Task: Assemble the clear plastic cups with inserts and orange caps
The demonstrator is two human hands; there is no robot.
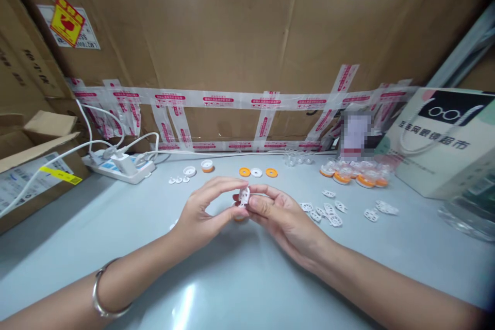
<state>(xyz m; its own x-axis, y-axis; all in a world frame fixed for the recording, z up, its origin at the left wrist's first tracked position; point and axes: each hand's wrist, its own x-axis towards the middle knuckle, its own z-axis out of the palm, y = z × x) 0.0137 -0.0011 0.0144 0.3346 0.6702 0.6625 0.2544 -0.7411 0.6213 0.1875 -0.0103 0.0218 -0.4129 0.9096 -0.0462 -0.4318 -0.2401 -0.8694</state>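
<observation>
A small white plastic part [244,196] is held upright between both hands near the middle of the view. My left hand [212,205] pinches it from the left with thumb and fingertips. From the right, my right hand [276,211] grips its other side, thumb in front. Just below the fingertips an orange piece [240,218] shows, mostly hidden by the hands. Behind them lie an orange ring [245,171], a white ring [256,172] and a second orange ring [271,172] in a row.
Several white openwork pieces [329,210] lie right of my hands. Farther right are orange-and-clear assemblies [356,174], a paper bag [436,139] and a clear container [474,201]. A power strip [119,165] and open carton [42,170] stand left; a large cardboard box [232,26] backs the table.
</observation>
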